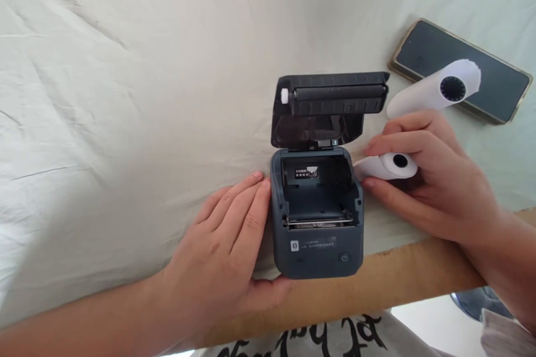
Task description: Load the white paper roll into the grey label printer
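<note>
A dark blue label printer (pixel 318 251) stands upright near the table's front edge. Its black lid (pixel 322 106) is raised, and its roll bay shows no roll inside. My left hand (pixel 230 240) lies flat along the printer's left side, fingers stretched out, with the thumb by the lower left corner. My right hand (pixel 439 178) pinches a small white paper roll (pixel 383 167) between thumb and fingers, just right of the printer. The black core of that roll faces up. Just beyond the right hand is a larger white paper roll (pixel 419 96), standing with a loose end.
A smartphone (pixel 494 78) in a gold-edged case lies at the right, partly behind the larger roll. Wrinkled pale cloth (pixel 125 95) covers the table. A brown wooden edge (pixel 402 273) runs along the front, close to my body.
</note>
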Demonstrator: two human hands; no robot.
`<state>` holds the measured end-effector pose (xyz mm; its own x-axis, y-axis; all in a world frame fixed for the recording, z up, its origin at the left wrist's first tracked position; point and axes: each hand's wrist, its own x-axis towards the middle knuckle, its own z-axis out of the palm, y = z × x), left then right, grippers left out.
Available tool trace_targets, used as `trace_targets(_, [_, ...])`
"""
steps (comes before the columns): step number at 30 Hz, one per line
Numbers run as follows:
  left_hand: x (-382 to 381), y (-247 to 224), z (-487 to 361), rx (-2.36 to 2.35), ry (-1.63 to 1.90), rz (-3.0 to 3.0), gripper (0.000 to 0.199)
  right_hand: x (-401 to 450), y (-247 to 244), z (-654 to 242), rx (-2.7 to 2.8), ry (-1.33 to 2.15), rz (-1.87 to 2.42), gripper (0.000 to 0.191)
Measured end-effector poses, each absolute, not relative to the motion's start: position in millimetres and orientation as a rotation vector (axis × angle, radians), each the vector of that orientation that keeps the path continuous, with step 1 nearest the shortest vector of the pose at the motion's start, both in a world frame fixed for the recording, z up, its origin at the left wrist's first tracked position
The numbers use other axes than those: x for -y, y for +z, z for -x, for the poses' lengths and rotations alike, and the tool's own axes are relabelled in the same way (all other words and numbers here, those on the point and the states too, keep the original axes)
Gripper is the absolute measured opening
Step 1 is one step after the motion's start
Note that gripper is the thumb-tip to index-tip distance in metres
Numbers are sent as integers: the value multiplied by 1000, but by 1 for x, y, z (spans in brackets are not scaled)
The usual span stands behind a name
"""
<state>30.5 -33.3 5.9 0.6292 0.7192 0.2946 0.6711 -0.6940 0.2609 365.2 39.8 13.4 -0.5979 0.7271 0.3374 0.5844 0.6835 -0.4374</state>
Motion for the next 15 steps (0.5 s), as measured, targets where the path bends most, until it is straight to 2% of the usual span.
trace_targets(6, [34, 7, -29, -1153, 524, -2686, 90, -34, 12, -365, 2268, 678, 1100, 48])
trace_targets(11, [36, 7, -30, -1159, 522, -2649, 92, -33, 12, -364, 2357, 381, 1111, 39])
trace_targets(15, [35, 6, -30, -1133, 544, -2653, 94, -35, 9, -364, 2388, 330, 1112, 40])
